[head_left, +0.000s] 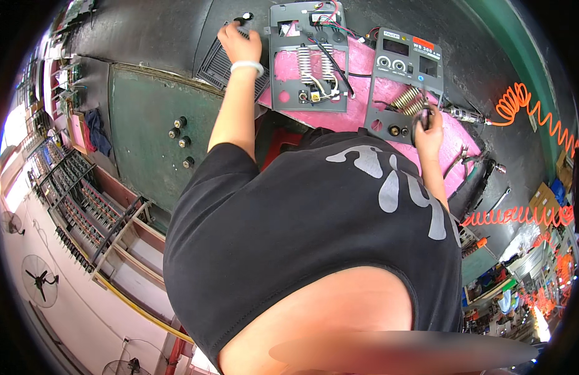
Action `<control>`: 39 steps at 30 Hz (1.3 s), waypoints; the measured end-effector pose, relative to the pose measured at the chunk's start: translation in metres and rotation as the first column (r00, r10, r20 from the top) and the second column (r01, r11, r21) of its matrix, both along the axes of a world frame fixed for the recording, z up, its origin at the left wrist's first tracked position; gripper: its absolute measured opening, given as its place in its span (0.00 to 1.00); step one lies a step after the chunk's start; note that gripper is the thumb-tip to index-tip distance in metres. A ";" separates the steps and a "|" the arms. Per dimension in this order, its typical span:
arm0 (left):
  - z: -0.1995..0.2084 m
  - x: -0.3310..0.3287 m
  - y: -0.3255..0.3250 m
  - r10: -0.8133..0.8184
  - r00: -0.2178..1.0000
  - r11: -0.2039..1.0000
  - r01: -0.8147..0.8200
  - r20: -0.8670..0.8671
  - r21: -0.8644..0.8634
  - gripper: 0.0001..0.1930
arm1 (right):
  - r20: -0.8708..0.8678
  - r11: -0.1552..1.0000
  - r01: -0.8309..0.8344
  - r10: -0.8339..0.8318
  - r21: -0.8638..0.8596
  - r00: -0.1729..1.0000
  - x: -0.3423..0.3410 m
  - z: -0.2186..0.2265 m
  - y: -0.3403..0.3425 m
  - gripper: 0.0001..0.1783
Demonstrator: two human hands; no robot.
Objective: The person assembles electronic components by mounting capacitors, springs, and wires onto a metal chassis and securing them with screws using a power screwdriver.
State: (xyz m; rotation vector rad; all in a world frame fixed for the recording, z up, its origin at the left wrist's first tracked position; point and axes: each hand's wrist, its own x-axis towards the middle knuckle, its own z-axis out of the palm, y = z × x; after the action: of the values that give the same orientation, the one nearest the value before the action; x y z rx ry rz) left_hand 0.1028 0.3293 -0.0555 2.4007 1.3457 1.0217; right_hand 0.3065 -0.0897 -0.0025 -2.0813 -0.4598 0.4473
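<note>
My left hand (241,45) reaches over a black slotted grille panel (216,65), its fingers curled at a small black part with a white end (246,17). My right hand (429,132) is closed around black-handled scissors (419,122), their tips over the lower part of a grey front panel (395,69). That panel carries knobs, a display window, a coiled resistor (407,97) and two dark round terminals. To its left lies a second grey panel (278,81), showing two pale coils (304,64), loose wires and a round connector. Both panels rest on a pink mat (296,119).
Several dark round terminals (184,142) sit on the green surface at left. Right of the mat are a power screwdriver (467,115) with an orange coiled hose (514,103), pliers (458,159) and another orange hose (520,215). A rack of parts (68,187) stands further left.
</note>
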 end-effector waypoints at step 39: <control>0.145 0.122 -0.197 -0.499 0.753 0.796 0.202 -0.430 -0.570 0.30 | 0.217 0.914 0.361 -0.320 -0.186 0.922 0.077 -0.017 -0.137 0.29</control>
State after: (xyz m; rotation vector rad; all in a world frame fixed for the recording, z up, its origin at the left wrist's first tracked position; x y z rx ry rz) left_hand 0.2247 0.1321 0.0898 2.4656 1.0187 -0.1701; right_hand 0.3832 -0.2266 -0.0193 -2.3741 -0.1439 0.1024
